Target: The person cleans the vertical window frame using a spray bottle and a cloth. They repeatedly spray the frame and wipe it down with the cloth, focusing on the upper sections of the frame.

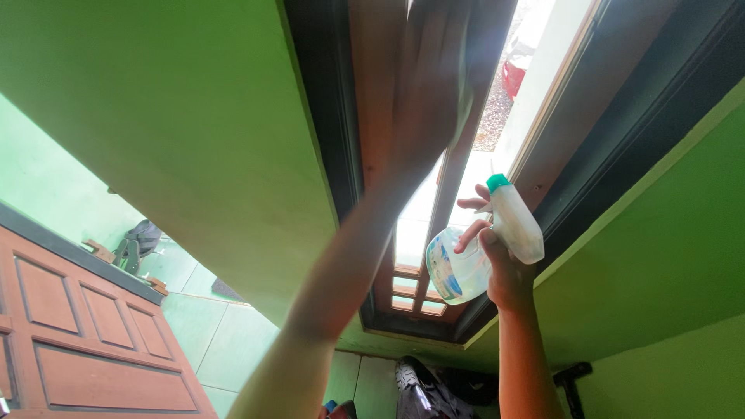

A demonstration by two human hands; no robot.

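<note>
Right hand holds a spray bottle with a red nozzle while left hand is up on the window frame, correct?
Not quite. In the head view the nozzle on the spray bottle in the right hand is green, not red. The rest holds: the left hand, blurred, is raised against the wooden window frame.

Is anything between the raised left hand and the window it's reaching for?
Nothing visible. The left hand, blurred, lies right against the wooden window frame. The right hand holds the spray bottle lower and off to the side, out of the way.

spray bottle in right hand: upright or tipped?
Tipped. The spray bottle in the right hand leans with its green nozzle up toward the window frame; the round body sits lower left. Fill level: cannot tell.
</note>
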